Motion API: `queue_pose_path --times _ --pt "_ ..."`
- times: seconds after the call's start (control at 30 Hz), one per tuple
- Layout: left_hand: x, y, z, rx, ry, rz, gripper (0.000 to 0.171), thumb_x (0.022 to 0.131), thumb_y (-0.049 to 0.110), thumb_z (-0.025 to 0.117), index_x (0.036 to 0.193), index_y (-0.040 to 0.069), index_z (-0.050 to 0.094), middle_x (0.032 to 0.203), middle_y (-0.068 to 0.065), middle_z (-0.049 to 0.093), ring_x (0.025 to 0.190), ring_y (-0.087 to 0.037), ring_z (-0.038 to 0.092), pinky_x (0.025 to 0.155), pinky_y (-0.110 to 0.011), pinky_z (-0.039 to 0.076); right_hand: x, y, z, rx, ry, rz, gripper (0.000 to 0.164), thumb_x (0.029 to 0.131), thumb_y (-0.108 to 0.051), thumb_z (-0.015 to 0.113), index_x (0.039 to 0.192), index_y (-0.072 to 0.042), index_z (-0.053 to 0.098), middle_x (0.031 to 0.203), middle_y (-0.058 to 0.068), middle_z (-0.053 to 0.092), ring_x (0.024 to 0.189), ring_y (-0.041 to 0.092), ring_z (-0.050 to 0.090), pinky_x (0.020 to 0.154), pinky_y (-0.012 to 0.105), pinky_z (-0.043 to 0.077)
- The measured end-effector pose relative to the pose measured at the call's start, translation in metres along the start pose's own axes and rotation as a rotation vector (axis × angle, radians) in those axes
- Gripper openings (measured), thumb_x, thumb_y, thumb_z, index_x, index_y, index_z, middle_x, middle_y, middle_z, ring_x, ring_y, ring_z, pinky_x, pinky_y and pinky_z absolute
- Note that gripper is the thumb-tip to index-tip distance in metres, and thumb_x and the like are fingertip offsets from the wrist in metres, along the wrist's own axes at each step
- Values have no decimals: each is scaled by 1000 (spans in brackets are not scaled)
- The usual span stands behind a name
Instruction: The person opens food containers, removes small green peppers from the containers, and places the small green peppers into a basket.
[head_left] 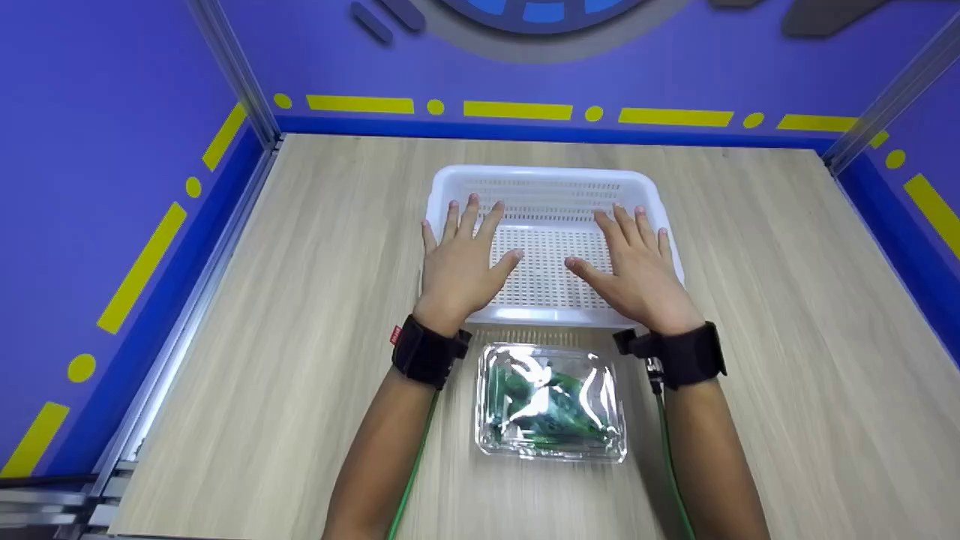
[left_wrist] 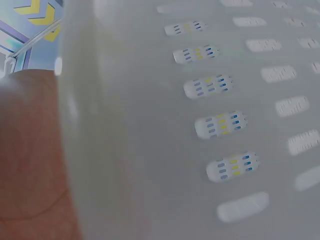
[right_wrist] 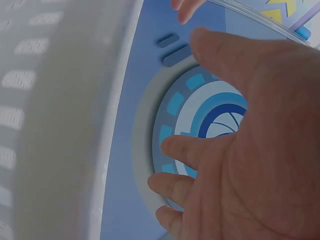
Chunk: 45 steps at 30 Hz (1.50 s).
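A white slotted plastic basket (head_left: 544, 314) stands on the wooden table, with no contents showing in the head view. Over its left part my left hand (head_left: 461, 270) is spread, palm down, fingers straight. My right hand (head_left: 641, 277) hovers likewise over the right part, thumb pointing inward. Neither hand grips anything. In the right wrist view, the right hand's palm (right_wrist: 260, 135) and outstretched fingers show beyond the basket's wall (right_wrist: 60, 125). The left wrist view is mostly filled by the slotted basket side (left_wrist: 140, 140). Nearer me lies a closed clear plastic clamshell box (head_left: 551, 401) with green leafy contents.
The wooden table (head_left: 330, 247) is enclosed by blue panels (head_left: 540, 75) with yellow markings at the back and sides. Metal rails (head_left: 240, 75) run along the panel corners. Green cables (head_left: 670, 457) trail from the black wrist straps along both forearms.
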<state>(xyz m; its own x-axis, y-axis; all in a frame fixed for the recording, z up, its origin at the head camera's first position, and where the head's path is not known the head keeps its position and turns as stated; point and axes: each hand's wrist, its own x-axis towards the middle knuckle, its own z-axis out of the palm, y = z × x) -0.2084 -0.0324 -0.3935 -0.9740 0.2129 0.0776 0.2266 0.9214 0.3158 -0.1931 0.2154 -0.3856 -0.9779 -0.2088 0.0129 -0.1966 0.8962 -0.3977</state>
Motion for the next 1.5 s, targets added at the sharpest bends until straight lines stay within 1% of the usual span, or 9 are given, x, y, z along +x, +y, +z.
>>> queue_pose_path --times 0.1,0.37,0.53,0.73,0.93,1.07,1.2,1.33,1.5 --pt "-2 0 -4 -30 -28 32 73 101 59 49 163 29 23 171 -9 14 158 -35 9 121 -69 6 -2 -2 -3 -3 -8 -9 92 97 -68 49 163 -11 20 170 21 10 157 43 -3 120 68 -3" --pt "-15 6 -17 -61 -174 217 69 100 56 54 161 32 30 172 0 11 159 -26 7 124 -62 8 -10 -12 -9 -13 -40 -61 91 96 -67 51 162 -11 23 170 21 12 157 44 1 121 67 0" --pt "-26 10 -21 -54 -203 306 66 101 54 54 159 30 34 171 -1 18 159 -26 13 125 -57 15 -20 -17 -7 -34 -29 -115 90 96 -67 52 161 -10 27 168 21 18 156 45 6 121 68 3" --pt "-46 9 -19 -10 -194 447 61 101 51 55 155 24 43 166 -4 32 156 -26 25 123 -53 26 -48 -11 6 -69 41 -288 79 95 -61 59 154 -11 42 162 18 35 153 43 23 121 64 17" --pt "-68 7 -11 -8 -108 613 51 102 48 55 145 20 55 157 -5 48 147 -24 42 118 -44 37 -82 -5 19 -67 122 -455 67 93 -54 68 143 -12 54 152 13 48 144 37 38 116 60 31" --pt "-81 5 -1 -46 -69 673 50 101 51 57 141 22 59 149 -1 54 139 -20 50 112 -42 44 -99 -4 25 -41 121 -572 65 86 -52 76 137 -16 59 148 7 52 139 31 43 113 55 36" --pt "-94 1 8 -47 -42 709 54 97 59 58 139 25 59 149 1 53 138 -19 50 110 -45 45 -113 -3 35 -46 117 -650 67 78 -53 83 132 -19 63 144 2 54 135 23 45 109 46 37" --pt "-107 -5 15 -49 1 731 60 92 65 62 137 26 61 148 1 53 138 -20 50 110 -46 45 -122 1 45 -63 113 -663 65 76 -51 85 130 -22 63 142 0 54 131 20 45 104 41 39" --pt "-114 -10 30 -77 -77 736 69 84 70 66 139 29 58 151 2 51 139 -20 49 111 -46 44 -128 5 49 -61 55 -597 69 74 -58 84 131 -26 63 146 -5 50 131 17 45 100 43 46"
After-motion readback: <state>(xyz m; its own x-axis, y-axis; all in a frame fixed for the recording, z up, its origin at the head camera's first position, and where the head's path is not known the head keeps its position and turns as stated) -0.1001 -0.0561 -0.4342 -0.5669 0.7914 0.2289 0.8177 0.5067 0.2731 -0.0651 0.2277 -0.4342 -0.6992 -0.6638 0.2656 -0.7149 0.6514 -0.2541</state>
